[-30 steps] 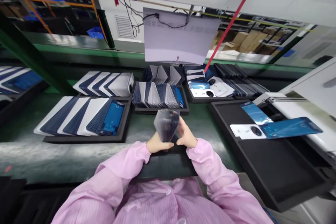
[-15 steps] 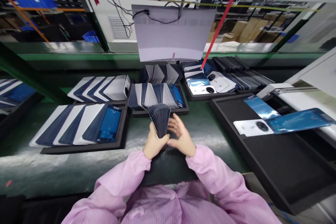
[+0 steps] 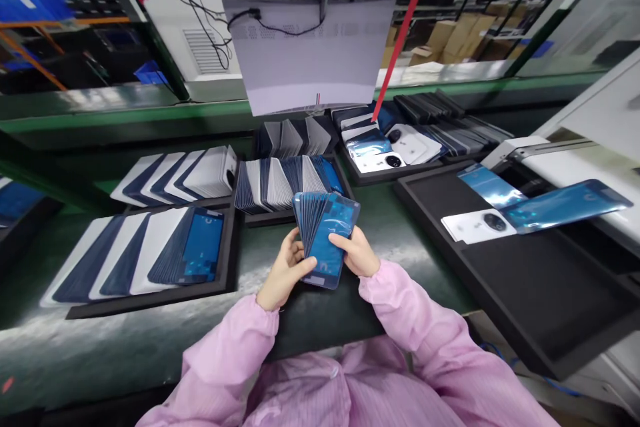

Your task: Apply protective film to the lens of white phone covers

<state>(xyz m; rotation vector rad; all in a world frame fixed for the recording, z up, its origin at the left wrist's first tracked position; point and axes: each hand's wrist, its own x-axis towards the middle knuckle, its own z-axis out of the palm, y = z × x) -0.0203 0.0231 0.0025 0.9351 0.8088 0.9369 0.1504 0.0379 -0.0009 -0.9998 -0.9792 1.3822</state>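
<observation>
L fingers [image 3: 295,255]: curled round lower-left edge of the fanned stack of blue panels [image 3: 325,233]; thumb on front, gripping it.
L hand [image 3: 283,273]: below and left of the stack, wrist in pink sleeve [image 3: 225,353].
R fingers [image 3: 345,238]: laid over the front panel's right side, closed on its edge; pinch looks light, tips partly hidden behind the panel.
R hand [image 3: 357,255]: right of stack, touching it; about level w/ L hand.
Stack pos: held in the air between both hands, above the near black mat [image 3: 320,320] on the counter [image 3: 125,340]; not resting on anything I can see.
Long axis: runs near-to-far, top tilted away from the person and a bit right; panels fan out to the upper left, front panel faces cam.
Nearer hand: both in contact; L carries the bulk at the base, R sits on the front panel only.
Front panel: glossy blue film, lies on the R-fingers side of the fan.
Just beyond: black tray of upright panels [image 3: 287,187], straight ahead of the stack, near but apart.
Left: tray of overlapped white/blue panels [image 3: 145,253], well apart from L hand.
Right: large black tray [image 3: 525,293] w/ white back cover [image 3: 475,225] and blue panel [image 3: 565,203] on its far end.
Far right-centre: tray w/ more white covers [image 3: 395,150].
Overhead: hanging screen back [image 3: 310,60], red strap [image 3: 400,27] slanting down.
</observation>
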